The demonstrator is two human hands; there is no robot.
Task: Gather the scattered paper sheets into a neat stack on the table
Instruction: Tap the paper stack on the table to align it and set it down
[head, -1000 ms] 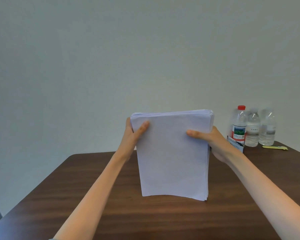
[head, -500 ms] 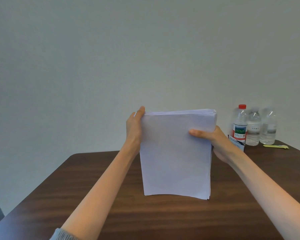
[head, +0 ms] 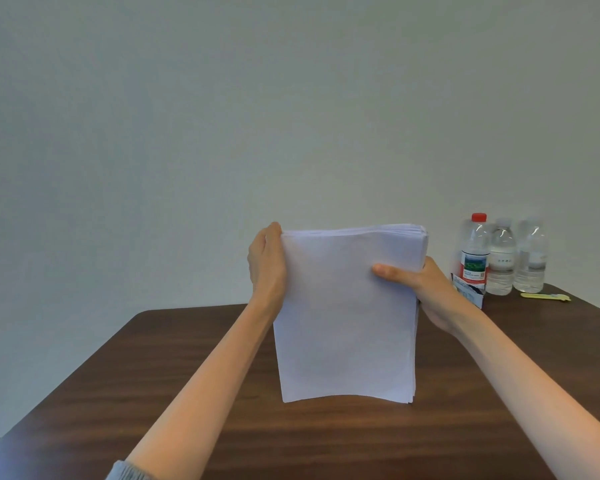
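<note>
I have the stack of paper sheets [head: 347, 317] in the middle of my view. It stands upright on its short lower edge, which seems to rest on the dark wooden table [head: 153, 393]. The sheets are plain white with no print that I can see. Their top edges fan a little at the stack's upper right corner, and a few sheet edges show along its right side.

The right hand [head: 430, 292] grips the stack on its right edge, a bit above mid-height. The thumb lies flat across the front sheet, pointing inward, and the fingers are wrapped behind, out of sight. The left hand [head: 267, 268] lies against the stack's left edge near the top, with the thumb running up along that edge to the corner. Its fingers are hidden behind the sheets, so I cannot tell whether they are curled around the paper or flat against it. A grey sleeve cuff [head: 129, 474] shows on the left forearm, well below the stack.

Right of the stack and farther back stands a red-capped water bottle [head: 473, 254]. Its label has a red band and a green and blue landscape picture, but the writing is too small for me to read. Just right of it are two clear bottles [head: 501, 261] with pale labels, also unreadable. A small blue and white carton [head: 468, 294] sits in front of the red-capped bottle, just beside the right wrist. A flat yellow object [head: 544, 297] lies farthest right of the stack.
</note>
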